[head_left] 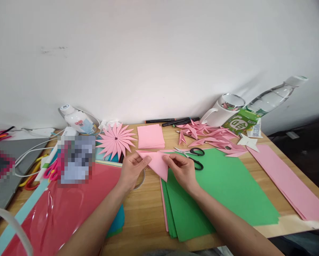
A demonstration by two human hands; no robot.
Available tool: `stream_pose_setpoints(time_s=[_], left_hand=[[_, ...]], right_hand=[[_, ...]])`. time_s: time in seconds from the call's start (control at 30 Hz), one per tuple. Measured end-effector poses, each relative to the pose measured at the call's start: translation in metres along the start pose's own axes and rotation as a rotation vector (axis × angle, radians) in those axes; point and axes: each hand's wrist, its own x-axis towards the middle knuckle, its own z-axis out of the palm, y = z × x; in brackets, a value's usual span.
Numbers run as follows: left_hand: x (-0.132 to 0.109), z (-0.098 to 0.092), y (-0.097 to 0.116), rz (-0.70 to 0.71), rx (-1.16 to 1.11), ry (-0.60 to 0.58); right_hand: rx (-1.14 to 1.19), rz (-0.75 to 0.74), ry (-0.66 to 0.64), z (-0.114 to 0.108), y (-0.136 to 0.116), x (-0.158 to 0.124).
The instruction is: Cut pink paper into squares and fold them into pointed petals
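A pink sheet of origami paper (157, 163), folded into a triangle with its point downward, is held up above the table. My left hand (132, 169) pinches its left side, thumb in front. My right hand (183, 170) grips the right side between thumb and fingers. Behind the hands lies a stack of pink paper squares (151, 136). A many-pointed pink paper star (116, 139) stands to the left of that stack. Just beyond my right hand are scissors with black handles (196, 152). To their right sits a heap of folded pink paper pieces (210, 135).
Green sheets (223, 192) lie under my right forearm, a red sheet (95, 199) under the left. Pink strips (290, 185) are at the right edge. A white mug (220, 108), a green box (241, 121), a water bottle (274, 94) and a white bottle (79, 120) line the wall.
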Motion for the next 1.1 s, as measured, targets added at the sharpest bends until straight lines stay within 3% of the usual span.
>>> stream_pose_setpoints(time_s=[0.9, 1.1], left_hand=[[0.0006, -0.0028, 0.0029, 0.122, -0.028, 0.125], [0.0023, -0.0058, 0.007, 0.098, 0.049, 0.134]], right_hand=[[-0.057, 0.002, -0.03, -0.003, -0.0026, 0.0001], [0.005, 0.077, -0.146, -0.008, -0.0072, 0.0057]])
